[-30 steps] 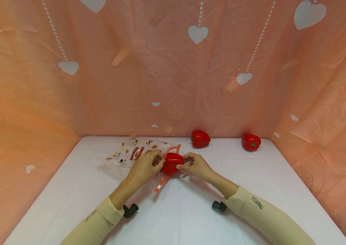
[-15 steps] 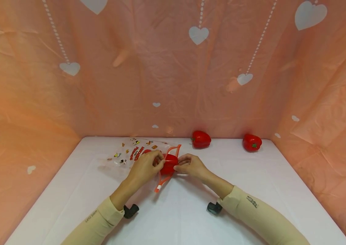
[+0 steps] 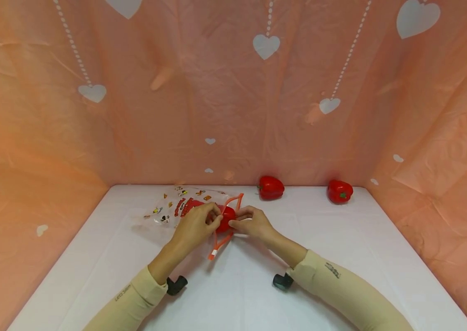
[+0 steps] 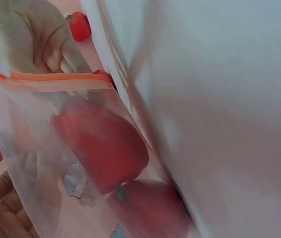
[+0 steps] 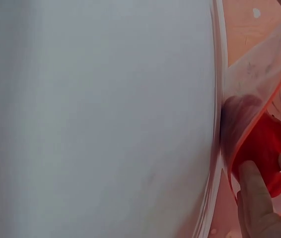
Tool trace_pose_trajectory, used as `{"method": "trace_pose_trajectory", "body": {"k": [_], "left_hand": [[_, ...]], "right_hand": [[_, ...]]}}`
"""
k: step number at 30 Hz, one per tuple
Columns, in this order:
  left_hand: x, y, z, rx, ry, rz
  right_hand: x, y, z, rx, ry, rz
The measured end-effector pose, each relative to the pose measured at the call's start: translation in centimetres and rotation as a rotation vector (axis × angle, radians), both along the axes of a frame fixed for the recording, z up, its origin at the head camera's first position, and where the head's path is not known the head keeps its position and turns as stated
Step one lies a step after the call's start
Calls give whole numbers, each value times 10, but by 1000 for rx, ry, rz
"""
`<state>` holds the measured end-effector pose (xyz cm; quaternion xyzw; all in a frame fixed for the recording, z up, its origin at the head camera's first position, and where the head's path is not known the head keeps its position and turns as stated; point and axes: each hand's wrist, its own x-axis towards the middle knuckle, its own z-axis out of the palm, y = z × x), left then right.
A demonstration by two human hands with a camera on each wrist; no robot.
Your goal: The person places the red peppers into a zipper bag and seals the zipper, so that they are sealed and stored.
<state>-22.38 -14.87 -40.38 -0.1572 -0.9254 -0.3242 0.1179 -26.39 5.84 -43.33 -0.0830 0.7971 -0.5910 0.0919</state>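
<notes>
Right hand (image 3: 255, 224) pinching the red pepper (image 3: 228, 214), now sitting deeper in the clear bag (image 3: 180, 207) than a second ago; left hand (image 3: 194, 226) staying put, gripping the bag's edge; inner pepper (image 4: 153, 210) lying beyond the right fingertips; loose pepper (image 3: 271, 188) resting behind them

- With twelve o'clock at the far end of the head view, the held red pepper (image 3: 228, 217) has slid toward nine o'clock, further in through the orange-edged mouth (image 3: 224, 240) of the clear bag (image 3: 161, 204); less of it shows outside.
- The right hand (image 3: 255, 224), pinching that pepper, has travelled toward nine o'clock along with it.
- The gap between the right thumb and the left hand (image 3: 196, 224) has narrowed.
- The inner pepper (image 4: 153, 213) has shifted toward nine o'clock within the bag.
- The right sleeve (image 3: 316, 271) and the black wrist device (image 3: 282, 282) have also moved toward nine o'clock.
</notes>
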Motion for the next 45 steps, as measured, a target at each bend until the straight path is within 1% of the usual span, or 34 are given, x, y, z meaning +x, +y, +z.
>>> {"method": "trace_pose_trajectory", "body": {"k": [4,11,22,28,32,39,41,45], "left_hand": [[0,-1,0,0,8,0],[0,-2,1,4,15,-6],[0,-1,2,-2,13,5],[0,-1,3,0,19,6],[-1,-1,2,7,19,-3],[-1,-1,2,13,15,-19],[-1,-1,2,8,18,-15],[-1,0,2,1,20,-3]], "right_hand": [[0,-5,1,30,34,-5],[-1,-14,-1,56,66,4],[-2,-20,-2,60,117,9],[-3,-21,-5,54,120,30],[-2,-21,-5,19,98,33],[-3,-16,-1,31,72,4],[-3,-14,0,10,43,-4],[-4,-9,1,-71,-25,-9]]}}
